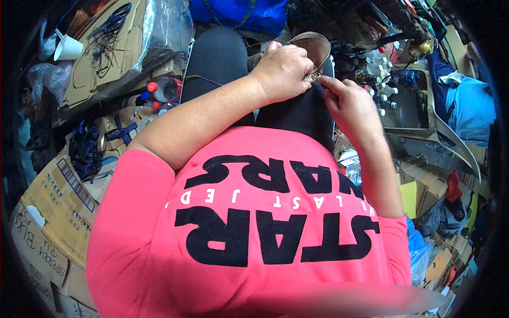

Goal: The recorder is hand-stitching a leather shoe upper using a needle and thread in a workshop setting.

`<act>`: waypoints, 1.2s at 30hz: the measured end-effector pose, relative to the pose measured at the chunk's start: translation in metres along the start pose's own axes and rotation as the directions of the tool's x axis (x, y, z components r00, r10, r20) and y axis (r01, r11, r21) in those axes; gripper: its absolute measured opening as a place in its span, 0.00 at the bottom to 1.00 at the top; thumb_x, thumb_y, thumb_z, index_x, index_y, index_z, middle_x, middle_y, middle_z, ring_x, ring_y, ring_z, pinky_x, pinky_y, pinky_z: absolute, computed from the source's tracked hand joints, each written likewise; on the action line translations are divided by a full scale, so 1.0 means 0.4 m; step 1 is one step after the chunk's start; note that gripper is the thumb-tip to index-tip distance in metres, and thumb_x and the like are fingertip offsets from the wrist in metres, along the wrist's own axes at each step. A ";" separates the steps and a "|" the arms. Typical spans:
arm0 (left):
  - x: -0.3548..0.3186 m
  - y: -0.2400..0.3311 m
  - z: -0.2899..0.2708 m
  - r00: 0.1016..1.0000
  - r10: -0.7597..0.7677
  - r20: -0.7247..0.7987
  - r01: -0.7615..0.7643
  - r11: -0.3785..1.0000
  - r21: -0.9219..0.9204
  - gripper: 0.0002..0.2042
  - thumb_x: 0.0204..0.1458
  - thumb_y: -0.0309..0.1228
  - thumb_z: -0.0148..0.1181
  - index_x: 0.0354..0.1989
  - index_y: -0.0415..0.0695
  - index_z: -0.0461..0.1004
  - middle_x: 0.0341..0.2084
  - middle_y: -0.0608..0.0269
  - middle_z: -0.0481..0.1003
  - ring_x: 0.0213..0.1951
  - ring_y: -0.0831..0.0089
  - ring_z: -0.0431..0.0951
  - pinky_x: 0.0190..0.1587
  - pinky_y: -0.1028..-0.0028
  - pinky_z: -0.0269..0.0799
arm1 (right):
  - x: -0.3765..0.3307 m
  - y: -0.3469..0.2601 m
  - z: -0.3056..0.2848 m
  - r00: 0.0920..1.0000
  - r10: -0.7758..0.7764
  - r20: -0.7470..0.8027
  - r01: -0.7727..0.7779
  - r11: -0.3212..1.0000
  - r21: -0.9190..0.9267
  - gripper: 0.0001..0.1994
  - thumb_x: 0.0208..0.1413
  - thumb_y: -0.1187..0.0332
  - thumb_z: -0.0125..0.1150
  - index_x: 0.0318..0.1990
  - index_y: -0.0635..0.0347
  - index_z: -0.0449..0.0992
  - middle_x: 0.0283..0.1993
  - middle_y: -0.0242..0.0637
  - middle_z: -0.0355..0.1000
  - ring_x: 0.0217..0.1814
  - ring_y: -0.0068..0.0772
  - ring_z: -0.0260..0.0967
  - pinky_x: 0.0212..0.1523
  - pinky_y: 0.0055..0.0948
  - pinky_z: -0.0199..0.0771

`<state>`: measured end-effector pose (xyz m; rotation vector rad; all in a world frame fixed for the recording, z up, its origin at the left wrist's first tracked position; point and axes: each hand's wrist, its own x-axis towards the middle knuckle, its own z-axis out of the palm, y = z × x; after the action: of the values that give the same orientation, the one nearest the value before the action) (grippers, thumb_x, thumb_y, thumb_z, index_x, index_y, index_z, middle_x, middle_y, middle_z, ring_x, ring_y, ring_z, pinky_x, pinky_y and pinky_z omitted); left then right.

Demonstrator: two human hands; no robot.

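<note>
Clamped in my left hand [283, 69] is a tan shoe sole [314, 46], my fingers curled over its near edge and pressing it down on my lap, just above my knees. My right hand [351, 106] sits just beside it with fingertips pinched together close to the sole's lower edge; whatever they hold is too thin for me to make out.

Going by size from here: my pink T-shirt [249, 233] with big black lettering fills the lower half of the view, and my dark trousers [222, 58] run up from it under both hands. On my left, printed cardboard boxes [58, 212] are stacked by my elbow, and flat cardboard sheets [101, 47] lean further up with black scissors [114, 18] lying on them. A blue bag [238, 13] lies beyond my knees. On my right stands a pale plastic chair [424, 114], with a cluster of small white bottles [379, 74] near it. A clear bottle with a red cap [161, 89] lies by my left thigh, and a white paper cone cup [66, 49] rests at the far left.
</note>
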<state>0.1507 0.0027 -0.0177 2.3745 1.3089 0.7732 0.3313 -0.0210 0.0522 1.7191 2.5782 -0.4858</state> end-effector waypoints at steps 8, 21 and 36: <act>-0.003 -0.020 -0.002 0.993 0.120 0.001 -0.120 0.991 0.062 0.09 0.37 0.37 0.65 0.26 0.47 0.77 0.26 0.64 0.72 0.38 0.65 0.73 0.42 0.64 0.61 | 0.154 -0.021 -0.047 0.936 -0.053 0.347 0.155 0.949 -0.273 0.13 0.50 0.66 0.52 0.42 0.46 0.79 0.32 0.48 0.74 0.36 0.49 0.73 0.39 0.42 0.73; -0.022 -0.050 -0.003 0.991 0.092 -0.093 -0.095 0.995 -0.038 0.12 0.35 0.36 0.69 0.26 0.44 0.77 0.30 0.61 0.76 0.39 0.63 0.75 0.43 0.65 0.68 | -0.036 0.008 -0.057 0.996 0.062 0.067 -0.089 0.825 0.557 0.13 0.55 0.71 0.56 0.48 0.58 0.75 0.33 0.40 0.76 0.33 0.19 0.68 0.36 0.23 0.70; -0.017 -0.035 -0.004 0.992 0.074 -0.098 -0.080 0.995 -0.053 0.13 0.33 0.36 0.70 0.25 0.42 0.77 0.27 0.59 0.76 0.34 0.62 0.76 0.39 0.66 0.71 | 0.007 0.009 -0.004 0.992 0.075 0.097 -0.108 0.915 0.390 0.14 0.54 0.66 0.57 0.48 0.54 0.76 0.37 0.48 0.75 0.38 0.42 0.76 0.41 0.32 0.72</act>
<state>0.1373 0.0043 -0.0258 2.3813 1.2207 0.9450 0.3336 -0.0170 0.0524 1.8679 2.4527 -1.1125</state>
